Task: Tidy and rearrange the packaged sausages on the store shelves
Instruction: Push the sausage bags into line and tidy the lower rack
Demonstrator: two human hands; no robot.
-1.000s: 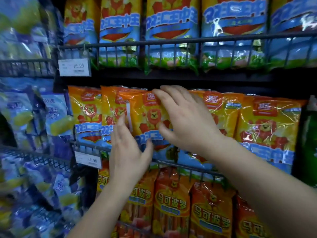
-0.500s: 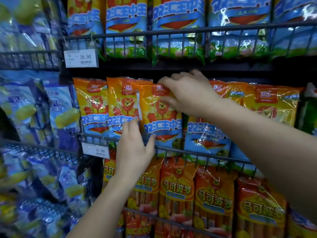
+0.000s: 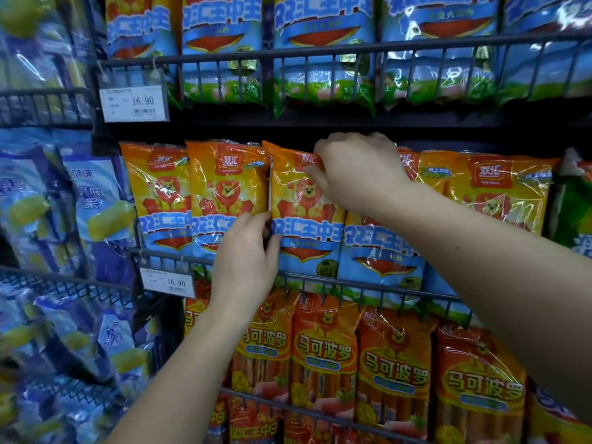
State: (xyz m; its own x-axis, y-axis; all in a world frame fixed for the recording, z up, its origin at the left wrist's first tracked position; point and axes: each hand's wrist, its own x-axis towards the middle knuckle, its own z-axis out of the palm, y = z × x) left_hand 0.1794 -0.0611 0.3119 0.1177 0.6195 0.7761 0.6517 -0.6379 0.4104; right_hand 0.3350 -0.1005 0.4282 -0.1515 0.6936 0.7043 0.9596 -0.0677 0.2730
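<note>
— What colours are the top packs [image 3: 323, 43]?
— Blue, with white letters, a red banner and a green strip along the bottom.
— And the middle packs [image 3: 307, 213]?
— Orange and yellow above, with a lion in a red mane. Blue below, with white letters over a red shield.
— The bottom packs [image 3: 323, 347]?
— Orange-red, with yellow letters and a small blue label.
— The left bags [image 3: 96, 203]?
— Blue and purple, with yellow-green shapes. The price tags [image 3: 133, 102] are white with dark digits, and the shelf rails [image 3: 224, 56] are dark grey.
</note>
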